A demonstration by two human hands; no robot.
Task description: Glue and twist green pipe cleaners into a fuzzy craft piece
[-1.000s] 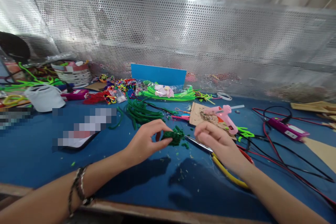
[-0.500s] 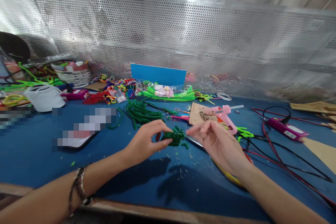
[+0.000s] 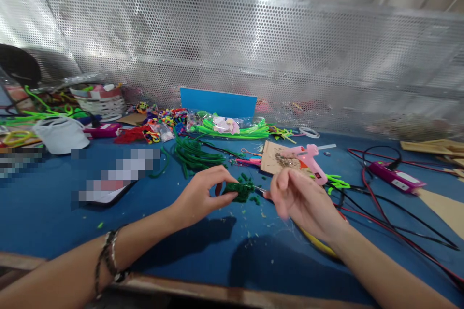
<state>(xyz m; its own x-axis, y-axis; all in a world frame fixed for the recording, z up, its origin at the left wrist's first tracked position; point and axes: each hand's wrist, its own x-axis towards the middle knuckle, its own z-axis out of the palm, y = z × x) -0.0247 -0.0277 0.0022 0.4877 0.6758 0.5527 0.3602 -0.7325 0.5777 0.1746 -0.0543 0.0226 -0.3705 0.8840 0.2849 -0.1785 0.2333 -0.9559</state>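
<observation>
Our left hand (image 3: pixel 201 195) is closed on a small green fuzzy bundle (image 3: pixel 239 190), thumb and fingertips pinching its left end and holding it low over the blue worktop (image 3: pixel 54 222), near the middle and just in front of us. Our right hand (image 3: pixel 302 203) sits just to the right of the bundle with its fingers drawn together. We cannot tell whether they grip anything. A thin metal tip (image 3: pixel 259 188) shows between this hand and the bundle, and a yellow handle (image 3: pixel 315 243) pokes out beneath the wrist. We judge the bundle to be very light, soft and springy, with a bendable wire core, so it should squash rather than break and shed fluff, as the green crumbs around it suggest. A light pinch across its thicker body looks safer than pulling at loose ends. Behind it lie a heap of green pipe cleaners (image 3: pixel 195 154), a pink glue gun (image 3: pixel 308 157) on a piece of cardboard (image 3: pixel 271 159), and cables (image 3: pixel 380 222) off to the right.
</observation>
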